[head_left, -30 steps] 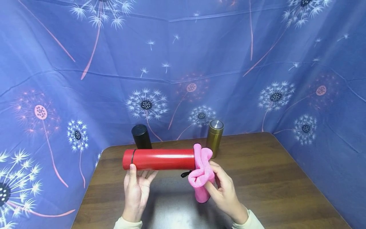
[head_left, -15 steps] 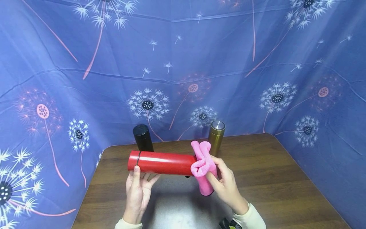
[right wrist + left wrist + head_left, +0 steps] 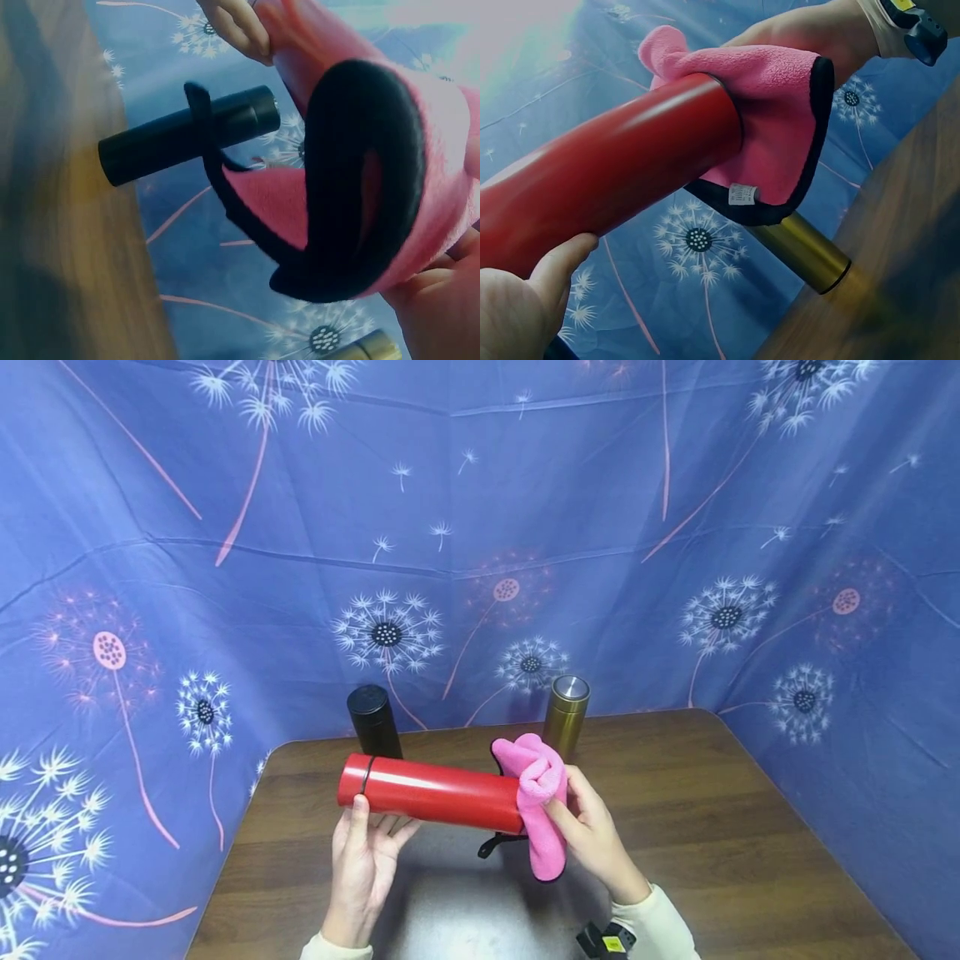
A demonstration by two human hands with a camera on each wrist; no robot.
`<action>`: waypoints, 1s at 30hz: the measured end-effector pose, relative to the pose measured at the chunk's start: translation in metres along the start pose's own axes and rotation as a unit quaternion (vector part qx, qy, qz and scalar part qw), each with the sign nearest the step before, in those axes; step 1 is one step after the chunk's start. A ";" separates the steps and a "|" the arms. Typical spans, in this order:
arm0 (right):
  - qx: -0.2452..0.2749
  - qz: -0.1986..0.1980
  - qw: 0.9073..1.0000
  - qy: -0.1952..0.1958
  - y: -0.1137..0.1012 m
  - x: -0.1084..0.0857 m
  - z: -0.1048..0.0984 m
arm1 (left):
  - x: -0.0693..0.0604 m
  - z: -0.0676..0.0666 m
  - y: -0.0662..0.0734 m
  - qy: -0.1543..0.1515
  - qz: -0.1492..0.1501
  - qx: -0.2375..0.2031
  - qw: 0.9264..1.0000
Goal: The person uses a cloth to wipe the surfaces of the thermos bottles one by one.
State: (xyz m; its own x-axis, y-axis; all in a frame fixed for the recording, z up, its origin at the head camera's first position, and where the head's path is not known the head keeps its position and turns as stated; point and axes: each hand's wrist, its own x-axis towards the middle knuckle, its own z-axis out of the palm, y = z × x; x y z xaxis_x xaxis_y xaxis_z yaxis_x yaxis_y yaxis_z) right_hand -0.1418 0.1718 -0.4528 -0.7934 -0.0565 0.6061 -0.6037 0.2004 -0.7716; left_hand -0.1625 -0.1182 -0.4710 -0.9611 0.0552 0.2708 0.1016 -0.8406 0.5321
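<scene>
A red bottle (image 3: 442,792) lies nearly level in the air, its right end tilted slightly down. My left hand (image 3: 363,864) grips its left end from below, thumb on the near side by a dark ring. My right hand (image 3: 596,835) holds a bunched pink cloth (image 3: 542,777) with black edging against the bottle's right end. In the left wrist view the cloth (image 3: 769,112) covers that end, and a white label (image 3: 742,195) shows near its edge. The cloth's black border (image 3: 322,225) faces the right wrist view. The right fingertips are partly hidden by cloth.
A black bottle (image 3: 373,722) stands at the back left of the wooden table (image 3: 720,810), and a gold bottle (image 3: 566,714) with a silver top at the back right. A blue dandelion-print curtain (image 3: 450,510) hangs behind. A black device (image 3: 603,939) is near the right sleeve.
The red bottle's right end has dipped and shifted slightly right. The cloth has turned and refolded in my right hand, and its black loop has come back into view below the bottle.
</scene>
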 end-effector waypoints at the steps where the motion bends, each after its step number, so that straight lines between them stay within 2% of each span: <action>1: 0.007 0.003 1.000 -0.005 0.001 -0.001 -0.001 | 0.000 0.000 0.000 -0.001 -0.001 -0.001 1.000; 8: 0.054 0.013 0.998 -0.020 0.010 -0.007 -0.003 | -0.002 -0.001 -0.001 -0.024 0.004 0.000 1.000; 11: 0.086 0.011 0.996 -0.035 0.015 -0.009 -0.002 | -0.003 0.001 -0.002 -0.029 0.009 -0.002 1.000; 15: 0.118 0.031 0.991 -0.048 0.018 -0.014 0.000 | -0.002 0.007 -0.003 -0.027 0.020 -0.016 0.999; 18: 0.119 0.049 0.991 -0.043 0.018 -0.017 0.000 | -0.001 0.010 -0.004 -0.022 0.031 -0.024 0.999; 25: 0.104 0.035 0.993 -0.042 0.021 -0.026 -0.001 | -0.002 0.013 -0.006 -0.014 0.060 -0.005 0.998; 30: 0.109 0.041 0.992 -0.041 0.023 -0.031 -0.001 | 0.000 0.014 -0.006 -0.015 0.084 0.006 0.996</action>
State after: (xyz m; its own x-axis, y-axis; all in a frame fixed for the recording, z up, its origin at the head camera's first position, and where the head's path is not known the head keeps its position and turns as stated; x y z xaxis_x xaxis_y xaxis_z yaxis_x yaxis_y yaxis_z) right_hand -0.1313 0.1792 -0.4894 -0.8388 -0.1294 0.5288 -0.5324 -0.0076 -0.8464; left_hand -0.1596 -0.1054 -0.4633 -0.9222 -0.0697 0.3804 0.2638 -0.8327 0.4869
